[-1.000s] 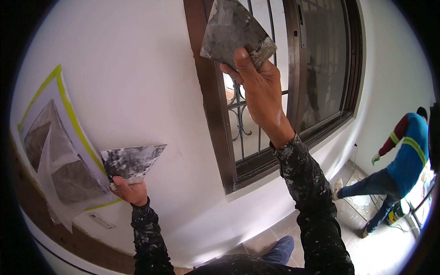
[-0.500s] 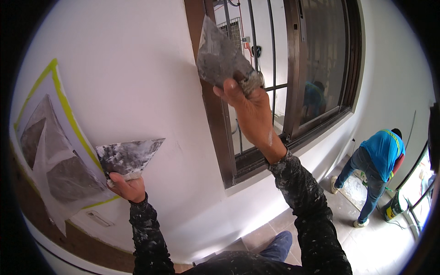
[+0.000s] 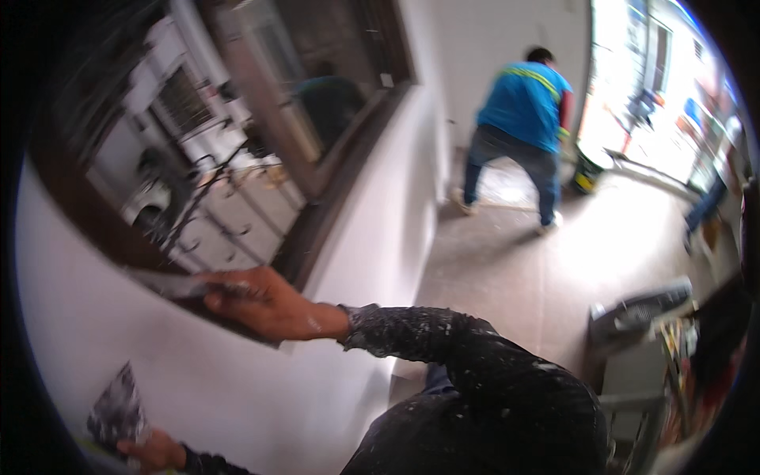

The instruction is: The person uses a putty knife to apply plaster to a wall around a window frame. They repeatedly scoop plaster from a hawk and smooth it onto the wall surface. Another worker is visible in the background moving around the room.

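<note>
My right hand [image 3: 273, 307] is closed around a broad putty knife [image 3: 170, 283], its blade seen nearly edge-on and pointing left, in front of the lower window frame. At the lower left my left hand [image 3: 158, 451] grips a second putty knife [image 3: 119, 408], whose broad dark blade is smeared with white and points upward. The white wall [image 3: 237, 396] lies behind both tools. Motion blurs the right hand's knife, and its handle is mostly hidden in the fingers. Whether either blade touches the wall, I cannot tell.
A brown-framed window [image 3: 317, 198] with metal bars fills the upper left. Farther off, a person in a blue shirt [image 3: 518, 103] bends over a whitish board [image 3: 507, 184] on the tiled floor [image 3: 507, 269]. Beside that person stands a dark bucket [image 3: 584, 176]. A cluttered grey chair [image 3: 633, 404] stands at the right.
My view has swung to the right, bringing in the doorway and chair. The right hand's knife has tipped from upright to nearly level. Both hands still hold their knives.
</note>
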A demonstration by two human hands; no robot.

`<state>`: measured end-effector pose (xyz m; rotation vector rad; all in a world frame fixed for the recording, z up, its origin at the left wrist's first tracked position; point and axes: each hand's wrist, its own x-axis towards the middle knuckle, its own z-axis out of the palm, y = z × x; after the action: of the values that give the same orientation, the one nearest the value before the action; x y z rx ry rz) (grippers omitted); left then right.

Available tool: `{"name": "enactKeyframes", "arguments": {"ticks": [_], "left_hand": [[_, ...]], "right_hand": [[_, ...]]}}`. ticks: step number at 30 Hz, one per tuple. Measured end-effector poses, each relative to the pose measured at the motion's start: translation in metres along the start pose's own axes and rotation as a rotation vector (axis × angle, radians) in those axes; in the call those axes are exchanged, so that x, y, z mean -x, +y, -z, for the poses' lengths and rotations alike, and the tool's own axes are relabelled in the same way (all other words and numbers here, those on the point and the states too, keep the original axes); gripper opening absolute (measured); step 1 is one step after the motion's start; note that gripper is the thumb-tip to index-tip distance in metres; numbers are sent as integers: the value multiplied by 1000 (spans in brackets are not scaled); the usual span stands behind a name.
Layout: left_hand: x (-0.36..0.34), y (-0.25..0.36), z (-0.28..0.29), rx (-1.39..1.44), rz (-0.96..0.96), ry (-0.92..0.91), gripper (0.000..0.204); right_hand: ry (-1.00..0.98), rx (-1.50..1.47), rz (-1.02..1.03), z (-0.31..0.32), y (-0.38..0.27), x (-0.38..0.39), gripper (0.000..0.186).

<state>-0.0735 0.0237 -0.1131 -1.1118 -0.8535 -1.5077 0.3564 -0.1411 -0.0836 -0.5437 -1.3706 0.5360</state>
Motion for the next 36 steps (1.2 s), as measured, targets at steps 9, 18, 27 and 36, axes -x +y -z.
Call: {"name": "enactKeyframes", "arguments": {"ticks": [9, 18, 27, 36], "left_hand": [[11, 153, 39, 1013, 1061, -552, 42], [47, 272, 94, 1805, 2031, -1241, 36], [-14, 273, 103, 1898, 1975, -1046, 42], [-52, 272, 107, 1400, 986, -1246, 44]], "right_hand": [[-251, 237, 89, 65, -25, 40, 38], [-675, 778, 500, 55, -25, 70, 49], [-482, 1208, 219, 99, -8, 70, 62], [-496, 1338, 286, 69, -22, 68, 65]]}}
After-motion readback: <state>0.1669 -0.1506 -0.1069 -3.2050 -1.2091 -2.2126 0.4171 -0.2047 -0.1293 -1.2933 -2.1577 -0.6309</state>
